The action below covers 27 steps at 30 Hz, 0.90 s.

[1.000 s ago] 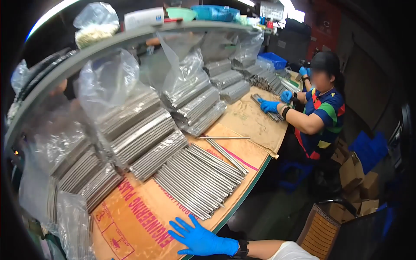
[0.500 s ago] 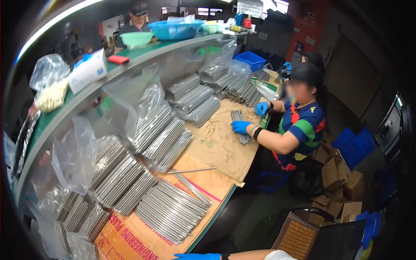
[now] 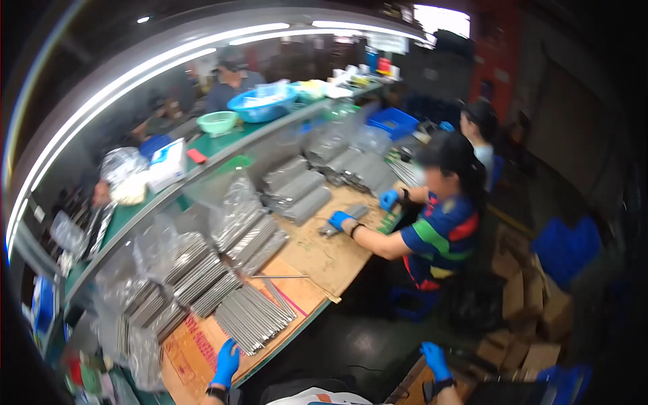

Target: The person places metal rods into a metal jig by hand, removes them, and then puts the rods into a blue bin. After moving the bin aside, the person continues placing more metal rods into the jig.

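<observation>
My left hand [image 3: 227, 363], in a blue glove, is at the table's front edge beside a loose layer of thin metal rods [image 3: 253, 317]. Its fingers point forward, slightly bent, and nothing shows in them. Out to the right, my right hand [image 3: 437, 362], also blue-gloved, is over the woven seat of a chair [image 3: 413, 385]. Those fingers are extended and look bare of any object; whether they touch the chair I cannot tell. Behind the loose rods are stacked rod bundles [image 3: 206, 287], partly wrapped in clear plastic. Two or three single rods [image 3: 280, 276] lie apart from the layer.
Across the table a co-worker [image 3: 445, 223] in a striped shirt handles a small rod bundle [image 3: 344, 219]. A raised green shelf [image 3: 219, 145] carries a blue basket [image 3: 263, 104] and a light green bowl [image 3: 217, 122]. Cardboard boxes [image 3: 526, 293] stand at the right.
My view has swung and tilted up. My right hand has gone from the table's front edge out to the right, by the chair. My left hand has come into view.
</observation>
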{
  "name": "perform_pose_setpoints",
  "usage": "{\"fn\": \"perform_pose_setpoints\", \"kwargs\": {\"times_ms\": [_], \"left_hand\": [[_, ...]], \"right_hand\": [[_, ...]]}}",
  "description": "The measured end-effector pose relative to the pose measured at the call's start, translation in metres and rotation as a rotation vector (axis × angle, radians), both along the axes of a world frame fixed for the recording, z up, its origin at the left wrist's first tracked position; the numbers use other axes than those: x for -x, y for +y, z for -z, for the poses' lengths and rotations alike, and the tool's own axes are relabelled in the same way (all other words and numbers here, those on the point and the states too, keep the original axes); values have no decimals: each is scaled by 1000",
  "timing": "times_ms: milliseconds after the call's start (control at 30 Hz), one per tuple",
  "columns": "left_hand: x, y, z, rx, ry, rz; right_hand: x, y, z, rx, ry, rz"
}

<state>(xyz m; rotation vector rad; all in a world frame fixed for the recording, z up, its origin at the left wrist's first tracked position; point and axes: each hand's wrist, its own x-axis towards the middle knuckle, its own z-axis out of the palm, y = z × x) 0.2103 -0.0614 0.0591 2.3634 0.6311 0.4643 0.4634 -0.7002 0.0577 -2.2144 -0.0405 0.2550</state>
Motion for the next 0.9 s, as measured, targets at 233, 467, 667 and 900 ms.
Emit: {"fn": "perform_pose_setpoints", "kwargs": {"times_ms": [233,467,667,900], "left_hand": [[-132,-91,-82,26,424,536],[-196,-124,-114,16,476,524],[-283,-169,-112,-14,443,681],[-394,-197,-124,26,184,726]], "right_hand": [[0,-86,119,189,-82,-189],[120,-100,134,291,188,-323],[99,-136,99,225,145,48],[47,-134,77,-36,162,499]]}}
